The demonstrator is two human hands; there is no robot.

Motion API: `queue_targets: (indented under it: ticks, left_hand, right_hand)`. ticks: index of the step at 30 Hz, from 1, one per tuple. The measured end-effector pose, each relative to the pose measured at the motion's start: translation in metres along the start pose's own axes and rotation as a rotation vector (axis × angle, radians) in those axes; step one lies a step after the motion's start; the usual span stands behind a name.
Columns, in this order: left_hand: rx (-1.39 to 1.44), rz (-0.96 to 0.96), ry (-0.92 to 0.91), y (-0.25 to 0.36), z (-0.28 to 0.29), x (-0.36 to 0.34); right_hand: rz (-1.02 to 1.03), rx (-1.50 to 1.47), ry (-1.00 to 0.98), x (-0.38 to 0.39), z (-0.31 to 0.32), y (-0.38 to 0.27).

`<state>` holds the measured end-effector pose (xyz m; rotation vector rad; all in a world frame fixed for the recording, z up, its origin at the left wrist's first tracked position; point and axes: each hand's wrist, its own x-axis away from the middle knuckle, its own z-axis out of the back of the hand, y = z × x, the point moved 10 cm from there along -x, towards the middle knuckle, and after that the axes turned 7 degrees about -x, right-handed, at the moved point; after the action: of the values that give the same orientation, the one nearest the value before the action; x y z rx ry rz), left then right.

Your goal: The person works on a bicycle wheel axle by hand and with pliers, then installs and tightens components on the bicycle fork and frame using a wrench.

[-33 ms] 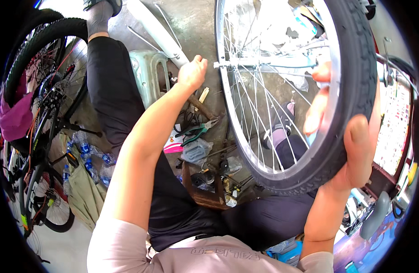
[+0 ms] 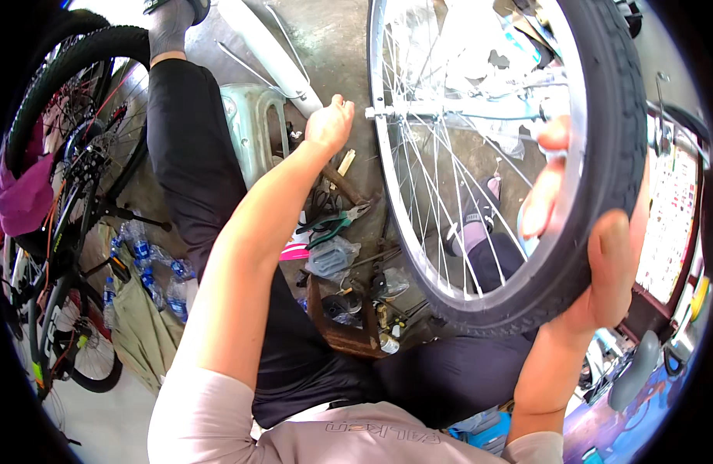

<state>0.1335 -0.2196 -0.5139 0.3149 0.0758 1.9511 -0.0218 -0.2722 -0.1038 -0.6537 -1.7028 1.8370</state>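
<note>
My right hand [image 2: 604,263] grips the tyre [image 2: 615,93] of a bicycle wheel held upright at right, fingers showing through the silver rim and spokes [image 2: 457,224]. An axle [image 2: 372,113] sticks out toward the left. My left hand [image 2: 330,125] is closed, left of the wheel, beside the lower end of a white mudguard-like piece [image 2: 259,46] with wire stays; what it holds is hidden. A pale green moulded plastic piece [image 2: 240,124] lies beside it. Below my left hand are a hammer [image 2: 341,185] and green-handled pliers [image 2: 329,226].
Bicycles [image 2: 70,201] stand at left, by crumpled plastic bottles [image 2: 143,255] and khaki cloth [image 2: 136,332]. A wooden frame [image 2: 341,340] and small parts lie between my legs. A framed board [image 2: 670,216] and grey seat-like piece [image 2: 633,371] are at right.
The wheel and my right hand sit very slightly further right and lower. My left hand looks almost unchanged.
</note>
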Motion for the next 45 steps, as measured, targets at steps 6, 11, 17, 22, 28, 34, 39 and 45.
queue_targets:
  ticks: [6,11,17,22,28,34,39,45]
  left_hand:
    - [-0.075,0.171,-0.043,-0.016,-0.034,-0.026]
    - [-0.015,0.094,-0.067,-0.023,-0.054,-0.035]
    - [0.016,-0.227,-0.104,-0.019,-0.015,-0.052]
    - [-0.127,-0.401,-0.183,-0.01,-0.03,-0.041]
    - [-0.224,-0.465,-0.253,-0.01,-0.049,-0.028]
    - [-0.187,-0.329,-0.151,-0.016,-0.031,-0.023]
    - [-0.11,-0.231,-0.107,-0.026,-0.014,-0.025]
    - [0.036,-0.125,-0.105,-0.012,-0.025,-0.041]
  right_hand:
    - [-0.024,-0.021,0.04,0.007,0.0,0.004]
    - [-0.039,-0.076,0.038,0.008,0.005,0.006]
    - [-0.033,-0.043,-0.002,0.009,0.014,0.01]
    - [-0.025,0.003,-0.005,0.01,0.013,0.01]
    - [-0.04,-0.062,-0.02,0.011,0.009,0.01]
    - [-0.012,-0.071,0.054,0.005,0.008,0.004]
    - [-0.012,-0.069,0.054,0.003,0.008,0.006]
    - [-0.04,-0.04,0.073,0.011,0.006,0.007]
